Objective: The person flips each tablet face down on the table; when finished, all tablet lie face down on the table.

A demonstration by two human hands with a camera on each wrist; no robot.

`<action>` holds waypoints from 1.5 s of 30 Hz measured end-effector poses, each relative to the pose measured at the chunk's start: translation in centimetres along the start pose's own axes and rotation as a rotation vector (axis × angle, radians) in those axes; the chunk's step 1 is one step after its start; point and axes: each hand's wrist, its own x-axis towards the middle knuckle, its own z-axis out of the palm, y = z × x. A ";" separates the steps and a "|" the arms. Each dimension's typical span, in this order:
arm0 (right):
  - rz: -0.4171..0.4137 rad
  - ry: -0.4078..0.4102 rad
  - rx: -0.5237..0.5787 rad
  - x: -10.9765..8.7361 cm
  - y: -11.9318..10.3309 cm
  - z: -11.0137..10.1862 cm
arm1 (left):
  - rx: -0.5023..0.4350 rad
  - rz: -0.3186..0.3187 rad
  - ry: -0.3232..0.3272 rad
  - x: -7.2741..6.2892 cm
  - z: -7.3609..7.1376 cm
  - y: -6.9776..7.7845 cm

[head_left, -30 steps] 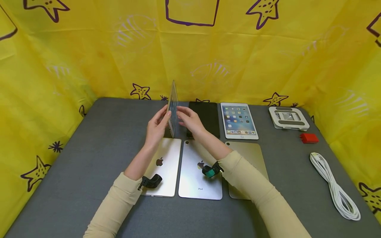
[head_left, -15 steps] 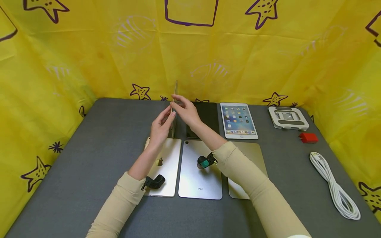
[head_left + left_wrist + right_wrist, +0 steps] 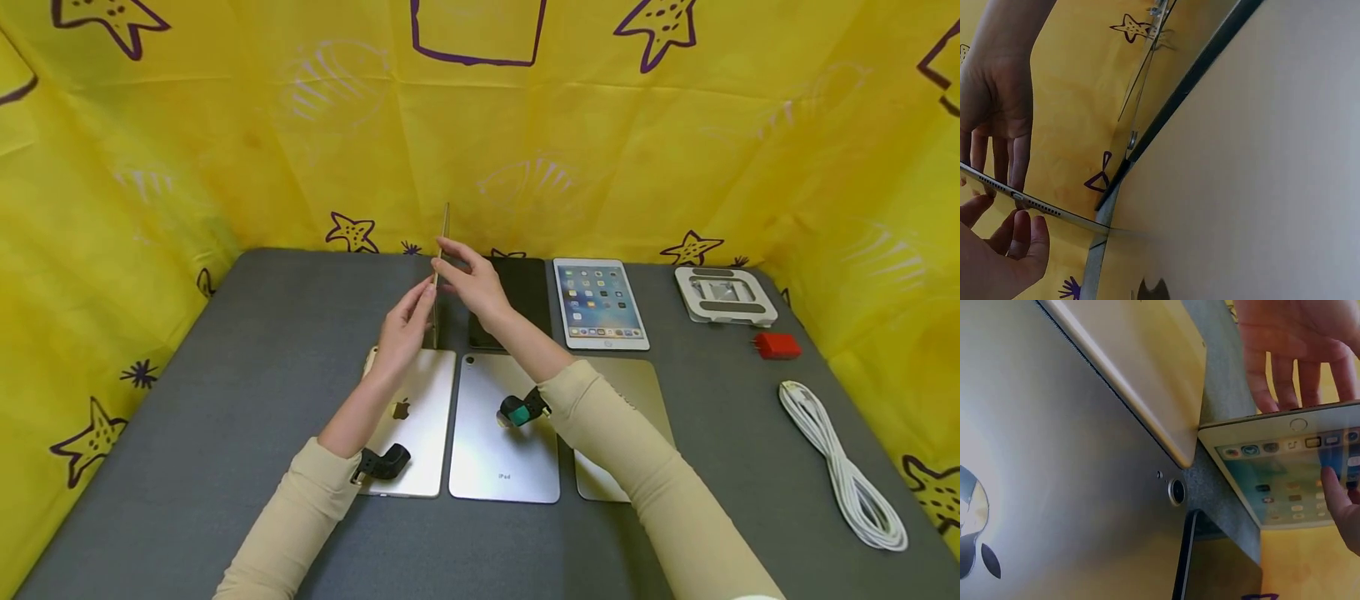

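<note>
A tablet [image 3: 436, 325] stands upright on edge, seen nearly edge-on in the head view. Its lit screen with app icons and home button [image 3: 1298, 424] faces right in the right wrist view. My left hand [image 3: 401, 333] holds its lower near part, fingers along the back. Higher up, my right hand [image 3: 477, 287] pinches the near edge with thumb and forefinger. The port and speaker holes [image 3: 1017, 195] show on that edge in the left wrist view. Below lie a gold tablet [image 3: 423, 454] and a silver tablet [image 3: 506, 454], backs up.
A dark tablet [image 3: 521, 287] and a white tablet with lit screen [image 3: 600, 300] lie behind. Another gold tablet [image 3: 637, 383] sits under my right forearm. At right are a folded stand [image 3: 726, 297], a red charger plug [image 3: 777, 346] and a coiled white cable [image 3: 847, 475].
The tablet has turned until its screen is nearly edge-on to the head view. My right hand has moved from the screen side up and left to the tablet's near edge.
</note>
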 end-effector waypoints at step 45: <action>0.169 0.256 0.316 -2.1 2.8 -3.0 | 0.348 -0.176 -0.228 0.2 -2.5 -1.9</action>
